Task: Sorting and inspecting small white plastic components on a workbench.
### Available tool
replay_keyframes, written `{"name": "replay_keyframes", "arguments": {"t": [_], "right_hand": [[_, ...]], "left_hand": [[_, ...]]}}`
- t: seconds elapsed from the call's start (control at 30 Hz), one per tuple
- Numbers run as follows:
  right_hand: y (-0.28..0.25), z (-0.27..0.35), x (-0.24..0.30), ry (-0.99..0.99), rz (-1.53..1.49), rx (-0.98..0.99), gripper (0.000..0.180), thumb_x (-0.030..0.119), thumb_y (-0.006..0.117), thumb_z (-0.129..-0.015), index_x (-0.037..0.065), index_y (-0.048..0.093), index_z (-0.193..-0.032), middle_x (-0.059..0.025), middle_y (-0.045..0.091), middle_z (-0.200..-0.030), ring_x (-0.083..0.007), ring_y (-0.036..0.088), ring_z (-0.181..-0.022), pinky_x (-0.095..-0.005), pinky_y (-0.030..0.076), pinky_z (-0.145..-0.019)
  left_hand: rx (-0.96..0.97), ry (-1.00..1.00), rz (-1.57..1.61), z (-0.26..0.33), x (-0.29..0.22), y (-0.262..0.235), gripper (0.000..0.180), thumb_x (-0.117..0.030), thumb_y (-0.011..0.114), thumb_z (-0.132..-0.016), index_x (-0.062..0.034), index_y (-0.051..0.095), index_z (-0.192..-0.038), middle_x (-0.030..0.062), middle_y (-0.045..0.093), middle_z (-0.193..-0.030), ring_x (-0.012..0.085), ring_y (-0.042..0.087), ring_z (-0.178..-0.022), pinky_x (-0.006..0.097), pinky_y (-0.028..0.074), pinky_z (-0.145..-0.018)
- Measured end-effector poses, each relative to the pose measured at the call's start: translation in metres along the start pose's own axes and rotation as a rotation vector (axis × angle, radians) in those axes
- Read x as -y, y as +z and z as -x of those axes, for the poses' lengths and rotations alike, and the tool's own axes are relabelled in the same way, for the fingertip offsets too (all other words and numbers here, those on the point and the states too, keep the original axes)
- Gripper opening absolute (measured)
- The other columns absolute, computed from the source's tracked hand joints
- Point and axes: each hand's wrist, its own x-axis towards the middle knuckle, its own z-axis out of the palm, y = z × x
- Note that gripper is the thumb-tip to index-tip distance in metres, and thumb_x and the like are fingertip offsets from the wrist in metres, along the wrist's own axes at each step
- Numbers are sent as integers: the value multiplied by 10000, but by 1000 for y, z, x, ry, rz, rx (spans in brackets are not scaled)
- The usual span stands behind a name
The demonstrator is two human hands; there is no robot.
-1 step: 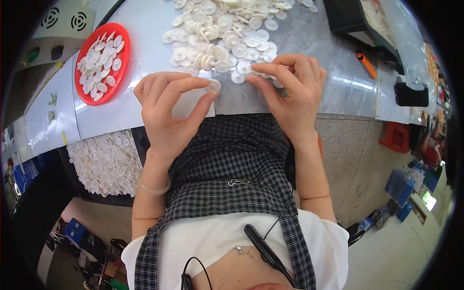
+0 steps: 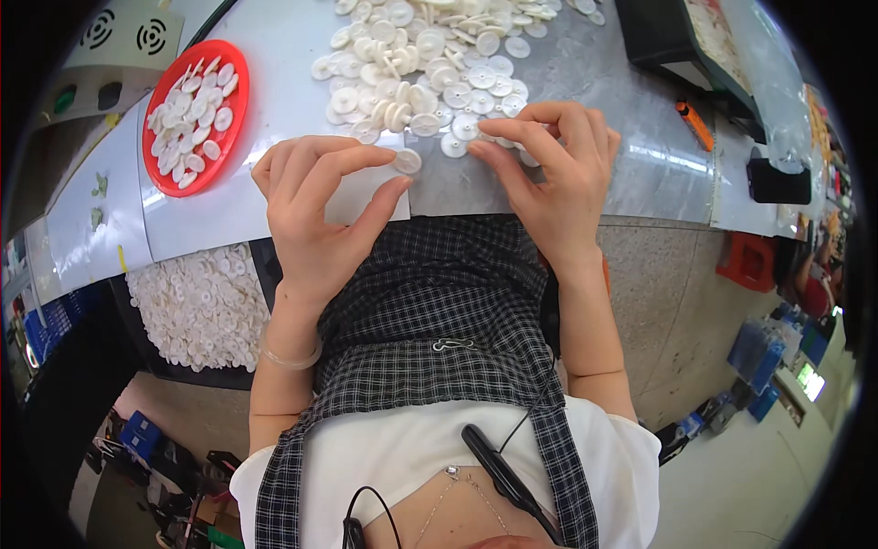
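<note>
Grey tabletop (image 2: 640,178); white disc (image 2: 409,163) at left hand (image 2: 315,197) fingertips.

A dark apron (image 2: 430,380) with a fine pale check covers a white short-sleeved top (image 2: 384,448); one check strap (image 2: 569,476) runs over the right shoulder, and a small looped pale detail (image 2: 453,345) sits on the chest. The left hand (image 2: 320,206) and right hand (image 2: 560,174) are bare — a clear bracelet (image 2: 291,364) rings the left wrist. At the neck: a fine chain (image 2: 430,512) and a black rounded device (image 2: 503,473) with a thin cable (image 2: 516,430).
</note>
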Motion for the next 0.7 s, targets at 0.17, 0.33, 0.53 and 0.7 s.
{"name": "replay_keyframes", "arguments": {"t": [0.17, 0.33, 0.53, 0.7], "right_hand": [[4, 0, 3, -24, 40, -13, 160, 212, 798, -686, 176, 713, -817, 56, 580, -840, -129, 508, -792, -283, 322, -756], [6, 3, 5, 1, 41, -17, 147, 211, 792, -695, 166, 705, -805, 51, 586, -850, -134, 521, -813, -286, 323, -760], [0, 1, 8, 17, 25, -14, 135, 157, 779, -716, 120, 683, -804, 12, 620, -893, -167, 546, -851, -298, 363, -770], [-4, 3, 8, 284, -358, -4, 113, 52, 696, -826, 24, 630, -914, -84, 659, -1032, -122, 594, -839, -242, 458, -643]], "left_hand": [[30, -5, -59, 7, 7, -2, 225, -151, 796, -670, -165, 700, -873, -45, 590, -828, 135, 514, -799, 299, 297, -818], [21, 31, -100, 1, 3, 5, 237, -199, 794, -674, -180, 698, -890, -54, 569, -807, 140, 496, -780, 301, 289, -832], [71, 87, -157, 0, 3, 8, 302, -215, 785, -673, -163, 663, -945, -47, 586, -837, 145, 525, -808, 312, 312, -825], [17, -72, 136, 6, -3, 7, 306, -106, 760, -690, -91, 639, -971, 16, 603, -860, 178, 543, -731, 291, 416, -693]]}}
